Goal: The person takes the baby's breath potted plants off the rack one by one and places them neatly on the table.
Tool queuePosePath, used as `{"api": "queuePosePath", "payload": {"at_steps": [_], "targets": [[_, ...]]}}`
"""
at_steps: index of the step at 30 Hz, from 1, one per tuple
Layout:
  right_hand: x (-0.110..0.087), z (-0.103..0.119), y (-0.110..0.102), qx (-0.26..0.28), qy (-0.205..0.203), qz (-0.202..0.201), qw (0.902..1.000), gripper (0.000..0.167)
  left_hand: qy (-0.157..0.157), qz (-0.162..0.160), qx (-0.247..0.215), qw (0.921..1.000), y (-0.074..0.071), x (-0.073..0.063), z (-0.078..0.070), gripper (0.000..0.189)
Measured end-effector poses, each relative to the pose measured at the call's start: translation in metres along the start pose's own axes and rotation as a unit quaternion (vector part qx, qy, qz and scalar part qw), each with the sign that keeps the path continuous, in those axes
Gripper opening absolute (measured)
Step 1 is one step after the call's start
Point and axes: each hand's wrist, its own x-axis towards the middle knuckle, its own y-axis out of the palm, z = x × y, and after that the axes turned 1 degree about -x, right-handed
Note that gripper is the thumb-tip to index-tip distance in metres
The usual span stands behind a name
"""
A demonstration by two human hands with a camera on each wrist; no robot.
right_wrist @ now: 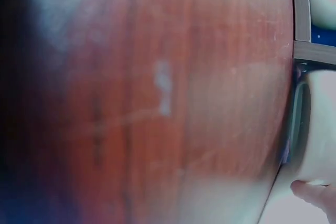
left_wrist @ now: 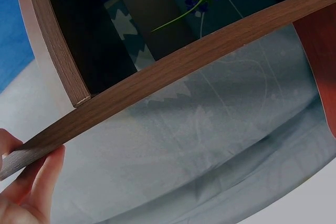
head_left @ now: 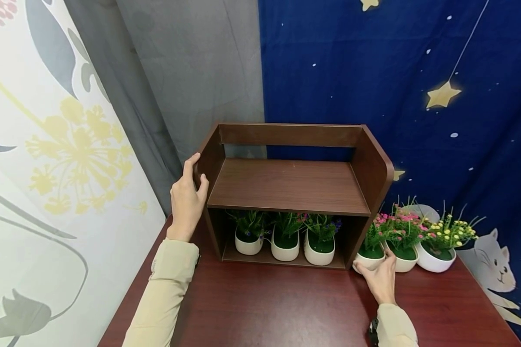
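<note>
Left hand [head_left: 186, 200] pinches left side panel [head_left: 211, 161] of brown wooden shelf [head_left: 286, 185], thumb and fingers closed to panel's thickness; right hand [head_left: 381, 279], spread about pot's width, grips white-potted plant [head_left: 370, 261] on red-brown table [head_left: 265, 308], just beside shelf's right side; two more flowering plants [head_left: 436, 259], pink and yellow, next to it; three potted plants [head_left: 286, 249] in row inside shelf; star-print blue curtain [head_left: 351, 58] behind

A brown shelf [head_left: 288, 185] stands upright beside a white flowerpot [head_left: 369, 261], perhaps touching.
</note>
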Motion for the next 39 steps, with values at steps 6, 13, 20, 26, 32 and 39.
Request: {"api": "queuePosePath", "payload": {"at_steps": [6, 13, 20, 26, 32, 39], "targets": [[0.003, -0.005, 0.002, -0.005, -0.001, 0.005, 1.0000, 0.089, -0.001, 0.000, -0.001, 1.0000, 0.001, 0.000, 0.001, 0.048], [0.009, -0.009, 0.005, -0.018, -0.006, 0.016, 0.9997, 0.096, 0.002, -0.005, -0.003, 1.0000, 0.000, 0.000, 0.000, 0.048], [0.011, -0.006, 0.005, -0.037, 0.002, 0.033, 0.9988, 0.097, -0.003, 0.002, -0.004, 1.0000, -0.001, 0.000, 0.000, 0.048], [0.016, -0.004, 0.003, -0.071, 0.018, 0.057, 0.9957, 0.094, -0.001, -0.001, -0.003, 1.0000, -0.001, 0.000, 0.001, 0.049], [0.016, -0.007, 0.007, -0.086, 0.019, 0.047, 0.9950, 0.095, 0.002, -0.001, -0.004, 1.0000, 0.000, 0.000, 0.000, 0.049], [0.013, -0.006, 0.005, -0.069, 0.007, 0.044, 0.9966, 0.102, 0.003, -0.003, -0.004, 1.0000, 0.000, 0.000, 0.001, 0.049]]}}
